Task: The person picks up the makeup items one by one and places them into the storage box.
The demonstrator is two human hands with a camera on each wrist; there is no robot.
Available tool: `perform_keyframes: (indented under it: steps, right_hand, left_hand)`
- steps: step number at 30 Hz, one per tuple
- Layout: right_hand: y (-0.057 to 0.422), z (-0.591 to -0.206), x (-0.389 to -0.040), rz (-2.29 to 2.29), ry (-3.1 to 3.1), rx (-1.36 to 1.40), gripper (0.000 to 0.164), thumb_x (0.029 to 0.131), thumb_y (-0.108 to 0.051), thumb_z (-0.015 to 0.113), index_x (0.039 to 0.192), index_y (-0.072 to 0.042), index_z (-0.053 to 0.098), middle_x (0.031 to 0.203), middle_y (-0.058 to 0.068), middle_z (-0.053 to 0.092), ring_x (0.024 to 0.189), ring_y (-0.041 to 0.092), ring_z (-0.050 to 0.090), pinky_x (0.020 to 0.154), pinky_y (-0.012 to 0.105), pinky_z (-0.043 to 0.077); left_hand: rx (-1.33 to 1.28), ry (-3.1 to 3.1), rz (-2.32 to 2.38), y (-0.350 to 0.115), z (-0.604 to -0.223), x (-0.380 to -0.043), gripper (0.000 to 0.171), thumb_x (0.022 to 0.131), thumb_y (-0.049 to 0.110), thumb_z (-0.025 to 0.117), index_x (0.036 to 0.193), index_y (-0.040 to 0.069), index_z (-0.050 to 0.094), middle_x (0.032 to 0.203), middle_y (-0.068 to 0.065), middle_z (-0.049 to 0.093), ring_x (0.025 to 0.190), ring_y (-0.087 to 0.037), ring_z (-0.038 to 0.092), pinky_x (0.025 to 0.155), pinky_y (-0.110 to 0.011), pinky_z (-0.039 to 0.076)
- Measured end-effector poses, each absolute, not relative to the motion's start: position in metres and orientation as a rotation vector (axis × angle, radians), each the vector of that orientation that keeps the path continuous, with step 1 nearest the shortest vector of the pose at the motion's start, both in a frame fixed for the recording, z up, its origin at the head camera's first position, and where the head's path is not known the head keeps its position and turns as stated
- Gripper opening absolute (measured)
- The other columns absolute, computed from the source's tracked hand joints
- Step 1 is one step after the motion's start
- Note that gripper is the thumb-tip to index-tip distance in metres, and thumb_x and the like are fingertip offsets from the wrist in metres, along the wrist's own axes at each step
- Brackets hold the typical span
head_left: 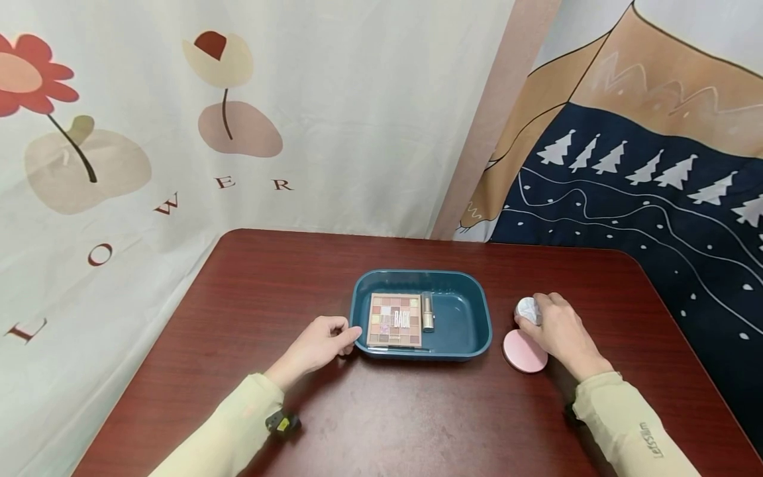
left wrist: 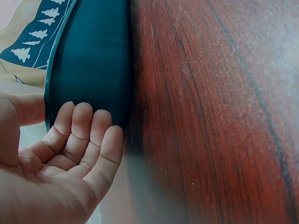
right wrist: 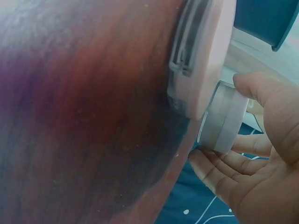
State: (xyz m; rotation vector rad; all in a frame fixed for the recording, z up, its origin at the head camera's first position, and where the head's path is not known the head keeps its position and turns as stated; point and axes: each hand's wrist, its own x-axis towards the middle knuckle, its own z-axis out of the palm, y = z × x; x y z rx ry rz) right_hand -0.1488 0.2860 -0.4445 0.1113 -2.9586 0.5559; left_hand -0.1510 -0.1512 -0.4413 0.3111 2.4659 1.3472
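Note:
A teal plastic tray (head_left: 459, 331) stands on the table. My left hand (head_left: 324, 341) holds its left end; in the left wrist view the thumb lies over the rim and the curled fingers touch the outer wall (left wrist: 93, 51). To the right of the tray, my right hand (head_left: 560, 331) grips a small round jar (head_left: 527, 311) with a whitish lid. In the right wrist view, thumb and fingers span the clear-sided jar (right wrist: 222, 119). A round pink compact (head_left: 525, 351) lies just in front of the jar, nearer me.
Inside the tray lie an eyeshadow palette (head_left: 395, 320), a gold lipstick tube (head_left: 428, 315) and a thin stick (head_left: 399, 348) along the front wall. The dark red wooden table (head_left: 417, 417) meets printed curtains (head_left: 357, 132) at its back edge.

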Motion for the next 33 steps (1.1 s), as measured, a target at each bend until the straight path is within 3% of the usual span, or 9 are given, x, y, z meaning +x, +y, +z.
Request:
perform_keyframes:
  steps: [33]
  right_hand:
    - [0.269,-0.41,-0.146,0.501,-2.905,0.275,0.059,0.087,-0.02,0.082,0.131,0.013,0.058,0.115,0.029,0.058,0.095,0.04,0.059,0.08,0.058,0.058]
  left_hand:
    - [0.296,2.459,1.357,-0.151,-0.444,-0.153,0.039,0.103,0.022,0.064,0.072,0.0,0.057,0.071,-0.006,0.065,0.068,-0.02,0.059,0.063,-0.029,0.046]
